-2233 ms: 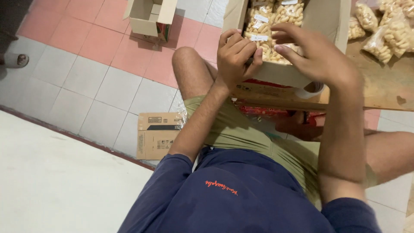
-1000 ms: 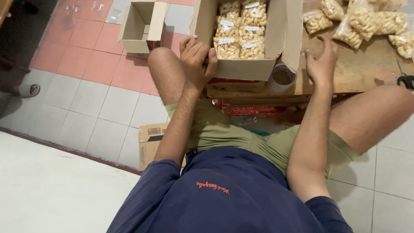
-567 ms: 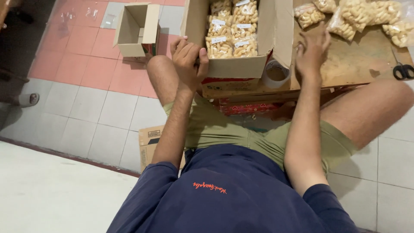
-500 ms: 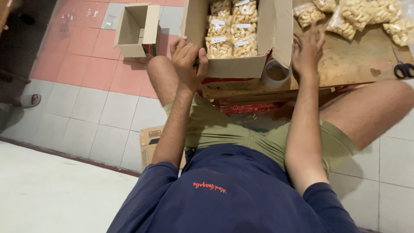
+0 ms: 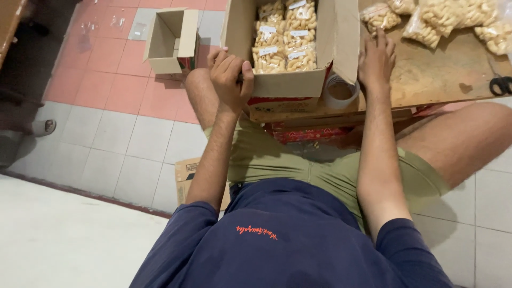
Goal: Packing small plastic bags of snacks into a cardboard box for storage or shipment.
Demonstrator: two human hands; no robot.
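My left hand (image 5: 229,77) grips the near left corner of an open cardboard box (image 5: 290,82) packed with clear bags of pale snacks (image 5: 282,37). My right hand (image 5: 376,58) lies flat, fingers spread, on a low wooden board (image 5: 442,69) just right of the box's side flap, and it holds nothing. A roll of tape (image 5: 340,92) sits between the box and my right wrist. Loose snack bags (image 5: 426,18) lie on the board beyond my right hand.
A small open cardboard box (image 5: 170,40) stands on the tiled floor at the left. A flattened carton (image 5: 186,173) lies under my left arm. Black scissors (image 5: 501,85) rest at the board's right edge. Someone's sandalled foot (image 5: 42,127) shows far left.
My right hand left the box's near edge, swung right and came down flat on the wooden board. My left hand kept its grip on the box corner. The view shifted slightly.
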